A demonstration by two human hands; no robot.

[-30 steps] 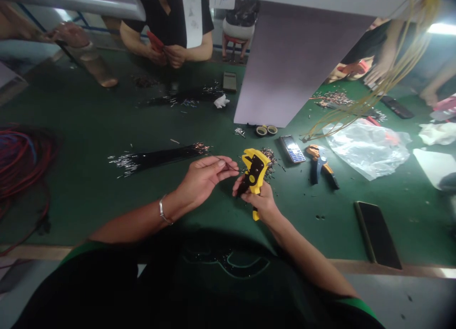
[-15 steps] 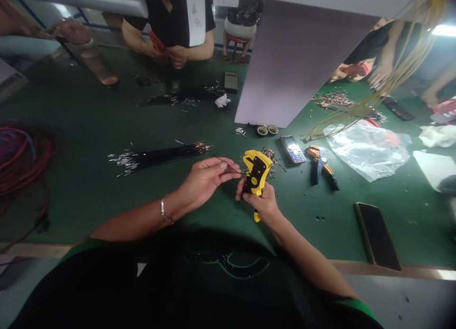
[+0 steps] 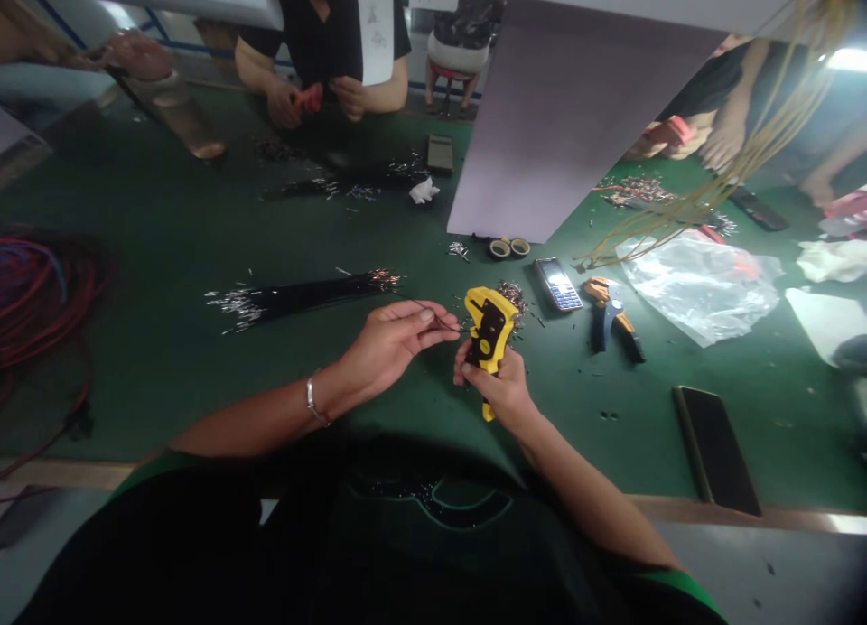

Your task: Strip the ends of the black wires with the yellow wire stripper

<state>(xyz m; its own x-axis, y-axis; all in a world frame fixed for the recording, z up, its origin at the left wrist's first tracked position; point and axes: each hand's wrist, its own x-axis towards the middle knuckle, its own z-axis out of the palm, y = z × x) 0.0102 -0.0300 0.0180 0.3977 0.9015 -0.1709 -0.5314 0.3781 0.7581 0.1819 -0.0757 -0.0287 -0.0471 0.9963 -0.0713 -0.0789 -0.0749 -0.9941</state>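
Note:
My right hand (image 3: 499, 388) is wrapped round the handles of a yellow and black wire stripper (image 3: 489, 331), held upright over the green table (image 3: 169, 336). My left hand (image 3: 389, 343) pinches a thin black wire (image 3: 433, 318) between thumb and fingers, its end at the stripper's jaws. A bundle of black wires with bare metal ends (image 3: 298, 294) lies just beyond my left hand. A small heap of stripped bits (image 3: 513, 294) sits behind the stripper.
An orange and blue stripper (image 3: 610, 316), a keypad phone (image 3: 556, 284), two tape rolls (image 3: 508, 247), a clear plastic bag (image 3: 701, 282) and a dark smartphone (image 3: 716, 448) lie to the right. Red and blue cable coils (image 3: 41, 291) lie left. Other people's hands work at the far side.
My hands have drifted slightly right, with the wire end brought closer to the stripper's jaws. The person opposite has moved their hands apart with a red tool.

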